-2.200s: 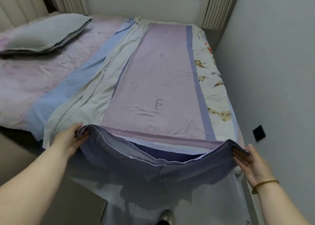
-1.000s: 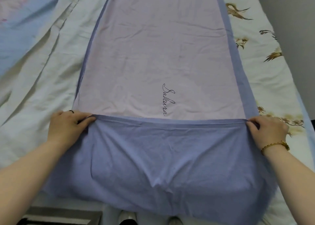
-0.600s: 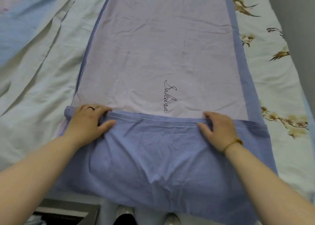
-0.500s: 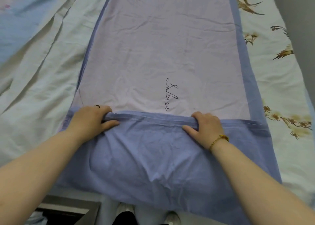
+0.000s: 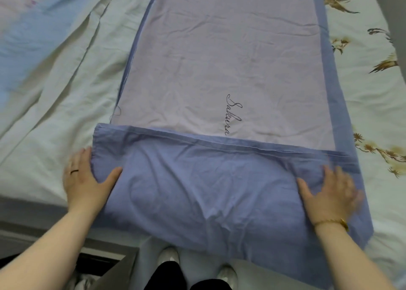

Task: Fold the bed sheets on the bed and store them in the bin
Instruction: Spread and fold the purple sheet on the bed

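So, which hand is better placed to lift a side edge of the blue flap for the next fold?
Left, probably. The left hand straddles the left edge of the blue flap: thumb on it, fingers on the pale green sheet. The right hand lies flat, inward of the right edge.

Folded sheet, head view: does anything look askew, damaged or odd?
Yes. The blue flap lies slightly askew: its hem slants across the lilac sheet, and its left corner juts past that sheet's edge. A loose thread curls just above that corner.
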`<state>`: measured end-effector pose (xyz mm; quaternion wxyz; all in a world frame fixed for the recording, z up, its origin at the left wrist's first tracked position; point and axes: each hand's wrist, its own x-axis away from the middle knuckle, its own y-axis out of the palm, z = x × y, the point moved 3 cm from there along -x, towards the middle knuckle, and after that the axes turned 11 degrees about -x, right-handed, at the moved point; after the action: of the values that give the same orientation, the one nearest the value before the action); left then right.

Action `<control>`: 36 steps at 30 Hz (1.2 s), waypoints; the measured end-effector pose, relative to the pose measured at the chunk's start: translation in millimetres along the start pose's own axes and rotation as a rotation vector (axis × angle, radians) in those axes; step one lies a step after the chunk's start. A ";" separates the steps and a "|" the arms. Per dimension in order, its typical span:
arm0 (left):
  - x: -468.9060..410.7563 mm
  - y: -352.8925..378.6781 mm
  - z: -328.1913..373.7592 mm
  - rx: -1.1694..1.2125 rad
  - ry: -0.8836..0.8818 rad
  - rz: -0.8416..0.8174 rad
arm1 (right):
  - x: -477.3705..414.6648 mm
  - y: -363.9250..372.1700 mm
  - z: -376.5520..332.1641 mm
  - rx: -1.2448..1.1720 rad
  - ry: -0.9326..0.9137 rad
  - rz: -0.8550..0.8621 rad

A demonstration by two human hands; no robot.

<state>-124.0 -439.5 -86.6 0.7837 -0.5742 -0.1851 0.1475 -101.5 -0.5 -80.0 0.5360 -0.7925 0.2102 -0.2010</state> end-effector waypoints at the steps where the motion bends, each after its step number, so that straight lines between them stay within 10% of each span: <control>1: 7.7 1.4 -3.3 0.024 0.000 -0.007 | 10.4 -6.5 17.5 -0.034 0.072 0.017; 8: 49.5 6.3 -32.1 0.302 -0.280 -0.036 | 76.0 -13.8 104.1 -0.622 0.521 0.111; 13: 66.7 11.8 -40.7 0.301 -0.348 -0.246 | 104.6 14.4 122.2 -0.693 0.702 -0.234; 30: 32.7 -45.8 -52.1 0.630 -0.457 -0.698 | 99.2 -67.5 117.8 -1.054 0.748 -0.578; 36: 90.4 -39.6 -38.1 0.478 -0.445 -0.981 | 143.8 -73.6 132.3 -0.833 0.748 -0.803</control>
<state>-25.4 -443.3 -48.3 0.8104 -0.1839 -0.5508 -0.0779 98.6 46.7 -43.5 -0.0378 -0.8264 0.1306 -0.5464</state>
